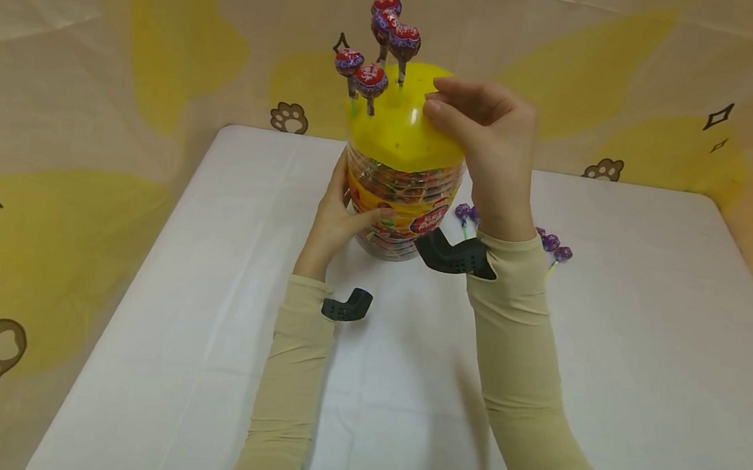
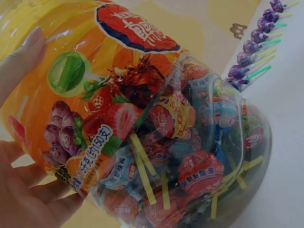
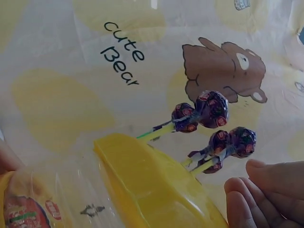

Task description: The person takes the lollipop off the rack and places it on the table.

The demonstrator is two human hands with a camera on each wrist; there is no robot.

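Note:
A clear plastic jar point(image 1: 404, 211) packed with wrapped lollipops has a domed yellow lid point(image 1: 414, 140). My left hand point(image 1: 339, 218) grips the jar's left side, thumb across the printed label point(image 2: 109, 80) and fingers behind. Several purple-and-red lollipops point(image 1: 371, 81) stand stick-down in the lid, heads up, mostly on its left and far side. Beside the lid's right edge is my right hand point(image 1: 501, 145), fingers loosely bent, with nothing visible in them. In the right wrist view, the right hand point(image 3: 268, 194) is close to the upright lollipops point(image 3: 213, 110).
A row of purple-wrapped lollipops point(image 2: 256, 35) with green and yellow sticks lies on the white table point(image 1: 252, 256), partly hidden behind my right wrist in the head view. Behind the table hangs a patterned cloth point(image 1: 593, 83). Black camera mounts point(image 1: 348, 305) stick out from both wrists.

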